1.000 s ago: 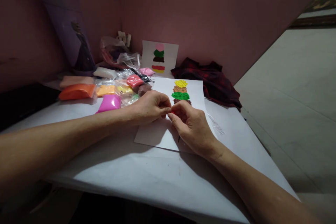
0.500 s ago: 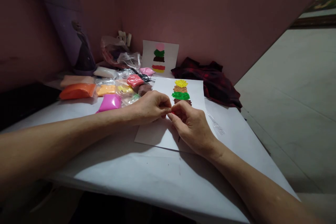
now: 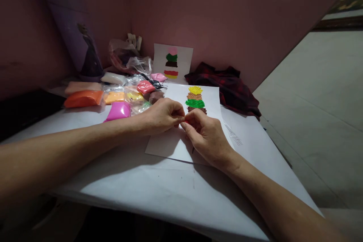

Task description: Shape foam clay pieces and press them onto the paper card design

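My left hand [image 3: 165, 116] and my right hand [image 3: 209, 136] meet fingertip to fingertip over a white paper sheet [image 3: 163, 146]. Both are closed in a pinch on a small red piece of clay [image 3: 185, 121], mostly hidden by the fingers. On the sheet, textured clay bands are stacked: yellow [image 3: 195, 90], tan [image 3: 194, 96], green [image 3: 195, 103] and brown [image 3: 197, 110]. My right hand covers part of the sheet below the brown band, where a dark mark shows beside the wrist.
Bags of coloured clay lie at left, including magenta [image 3: 118, 111], orange [image 3: 83, 99] and red [image 3: 146, 87]. A second sheet with a coloured stack [image 3: 185, 55] leans on the wall. Dark red plaid cloth [image 3: 227, 87], a clear plastic fork [image 3: 235, 136] and a purple container [image 3: 70, 26] stand around.
Almost nothing differs. Both hands keep the same pinch over the sheet, and the view has shifted very slightly.
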{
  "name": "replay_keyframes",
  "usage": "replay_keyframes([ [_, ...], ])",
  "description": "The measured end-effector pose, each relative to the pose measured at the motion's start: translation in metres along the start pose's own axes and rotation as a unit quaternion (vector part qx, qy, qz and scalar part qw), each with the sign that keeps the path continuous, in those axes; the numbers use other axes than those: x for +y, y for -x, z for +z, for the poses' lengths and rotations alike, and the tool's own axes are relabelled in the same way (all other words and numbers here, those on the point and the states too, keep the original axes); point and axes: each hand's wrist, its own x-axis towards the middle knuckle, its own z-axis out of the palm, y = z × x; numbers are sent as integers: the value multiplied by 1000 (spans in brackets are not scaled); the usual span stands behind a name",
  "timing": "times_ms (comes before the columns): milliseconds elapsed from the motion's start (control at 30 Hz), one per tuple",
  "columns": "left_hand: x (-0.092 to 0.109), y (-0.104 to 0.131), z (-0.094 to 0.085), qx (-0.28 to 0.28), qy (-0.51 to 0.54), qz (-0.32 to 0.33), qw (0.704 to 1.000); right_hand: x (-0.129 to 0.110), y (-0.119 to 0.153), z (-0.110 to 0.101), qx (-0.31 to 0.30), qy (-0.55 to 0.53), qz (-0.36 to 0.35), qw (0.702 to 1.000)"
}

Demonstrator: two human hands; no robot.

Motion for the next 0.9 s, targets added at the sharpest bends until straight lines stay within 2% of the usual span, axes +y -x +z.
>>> replay_keyframes([
  [633,0,0,0,9,1,1,1000,0,-1,0,14,-7,7,1000],
  [900,-5,-1,1,10,35,2,999,-1,-1,0,25,-50,29,998],
])
